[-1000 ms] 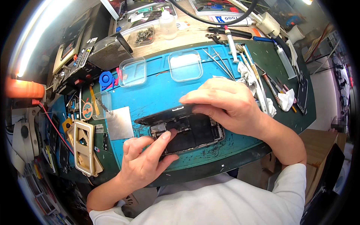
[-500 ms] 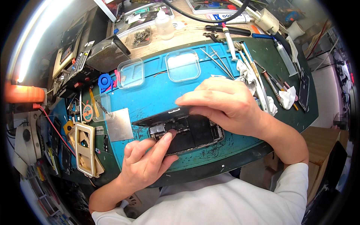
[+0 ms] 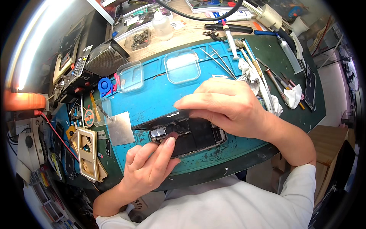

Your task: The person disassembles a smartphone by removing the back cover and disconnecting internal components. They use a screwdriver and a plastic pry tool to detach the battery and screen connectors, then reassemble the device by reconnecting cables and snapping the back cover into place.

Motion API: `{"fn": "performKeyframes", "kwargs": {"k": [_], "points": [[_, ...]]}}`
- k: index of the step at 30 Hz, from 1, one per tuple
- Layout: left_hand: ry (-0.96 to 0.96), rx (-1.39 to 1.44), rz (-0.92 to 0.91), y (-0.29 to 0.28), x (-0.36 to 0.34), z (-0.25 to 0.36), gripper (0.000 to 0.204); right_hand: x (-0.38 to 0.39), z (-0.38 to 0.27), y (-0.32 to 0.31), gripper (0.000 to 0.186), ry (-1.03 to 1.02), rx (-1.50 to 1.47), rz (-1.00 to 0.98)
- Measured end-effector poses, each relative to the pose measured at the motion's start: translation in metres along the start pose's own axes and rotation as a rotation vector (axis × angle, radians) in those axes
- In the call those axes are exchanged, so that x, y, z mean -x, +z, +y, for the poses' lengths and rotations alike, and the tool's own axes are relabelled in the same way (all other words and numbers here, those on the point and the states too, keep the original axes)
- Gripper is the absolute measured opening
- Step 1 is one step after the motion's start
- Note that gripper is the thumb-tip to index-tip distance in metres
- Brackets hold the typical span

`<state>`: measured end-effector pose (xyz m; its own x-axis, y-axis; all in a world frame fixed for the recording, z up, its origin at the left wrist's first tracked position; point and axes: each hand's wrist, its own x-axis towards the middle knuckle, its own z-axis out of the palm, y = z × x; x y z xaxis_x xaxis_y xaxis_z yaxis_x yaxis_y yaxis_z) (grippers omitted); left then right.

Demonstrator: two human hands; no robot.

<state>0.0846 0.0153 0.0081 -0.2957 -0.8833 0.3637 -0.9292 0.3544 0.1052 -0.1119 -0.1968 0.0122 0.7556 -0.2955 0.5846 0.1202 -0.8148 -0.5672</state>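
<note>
An opened smartphone lies on the blue work mat [image 3: 152,103], its black screen assembly [image 3: 152,121] tilted up along the far side. My right hand [image 3: 228,108] pinches the right end of this screen between thumb and fingers. In the phone body [image 3: 204,133], dark battery blocks, silvery parts and small connectors show. With fingers stretched out and the thumb apart, my left hand [image 3: 148,164] reaches in from the near side. A fingertip rests on or just above the connectors in the middle of the body; no tool shows in that hand. The raised screen's front is hidden.
Two clear plastic trays [image 3: 182,66] sit on the mat's far part, near tweezers [image 3: 218,61]. A metal plate [image 3: 121,128] and beige frame [image 3: 87,152] lie left. Syringes [image 3: 230,41], crumpled tissue [image 3: 292,96] and several hand tools lie right. A white bottle [image 3: 162,26] stands behind.
The view has shifted slightly. The screen looks tilted up a little further in my right hand. My left fingertip stays at the same spot inside the phone.
</note>
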Motion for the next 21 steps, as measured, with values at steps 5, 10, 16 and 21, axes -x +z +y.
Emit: {"fn": "performKeyframes", "kwargs": {"k": [5, 10, 16, 21], "points": [[0.027, -0.064, -0.033, -0.001, -0.002, 0.002, 0.057, 0.000, 0.000, 0.001, 0.034, -0.002, 0.000, 0.006], [0.048, -0.128, -0.074, -0.005, -0.006, 0.006, 0.054, 0.000, -0.002, 0.000, 0.034, -0.001, 0.002, 0.006], [0.084, -0.147, -0.083, -0.005, -0.008, 0.005, 0.052, 0.001, -0.004, 0.000, 0.034, -0.014, 0.018, 0.014], [0.022, -0.038, -0.113, -0.009, -0.006, 0.006, 0.065, 0.003, -0.001, 0.010, 0.026, -0.028, 0.063, 0.088]]}}
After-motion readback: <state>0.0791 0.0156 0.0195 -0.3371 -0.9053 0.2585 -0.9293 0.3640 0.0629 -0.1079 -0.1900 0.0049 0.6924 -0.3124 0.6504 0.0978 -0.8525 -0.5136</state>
